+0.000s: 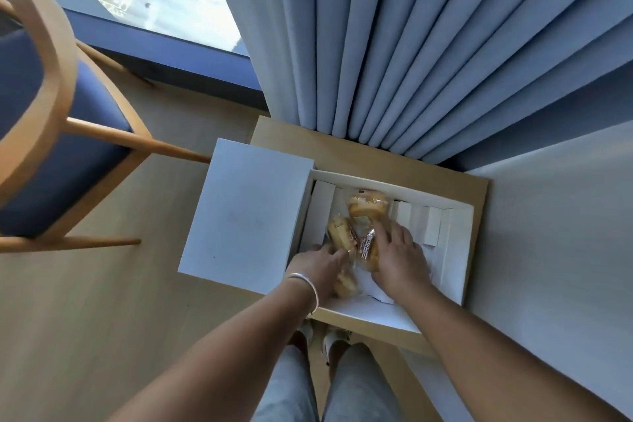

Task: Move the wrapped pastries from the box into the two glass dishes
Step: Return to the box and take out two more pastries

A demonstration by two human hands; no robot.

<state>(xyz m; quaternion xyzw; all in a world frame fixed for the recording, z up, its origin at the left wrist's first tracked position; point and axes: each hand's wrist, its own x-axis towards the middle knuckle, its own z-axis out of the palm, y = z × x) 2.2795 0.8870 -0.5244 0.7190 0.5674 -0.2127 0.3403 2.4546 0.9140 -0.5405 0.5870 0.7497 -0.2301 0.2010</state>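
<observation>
Reaching into the white box (455,250) w/ both hands, standing over it. Box sits open on a small wooden table (359,154), right up against the blue curtain (411,44). Its lid (246,212) lies flat just left of it, hanging partly off the table edge.

My left hand (317,267), silver bracelet (310,288) on the wrist, has fingers curled down around a wrapped pastry (337,228) at the box's left-middle; another pastry (346,286) shows under my palm, touching it. Can't tell exactly which one the fingers are gripping, but the hand is closed on pastries.

My right hand (399,257) lies over a pastry w/ printed wrapper (366,250), fingers bent round its right side, holding it. One more pastry (368,207) sits just beyond my fingertips, toward the back wall of the box.

All pastries visible are inside the box, bunched in the middle. White cardboard dividers (431,224) stand along the back and right.

Wooden chair w/ blue seat (61,134) off to the left, well apart from the table. My legs in light trousers (356,387) and shoes (334,336) at the bottom, near the table's front edge.
</observation>
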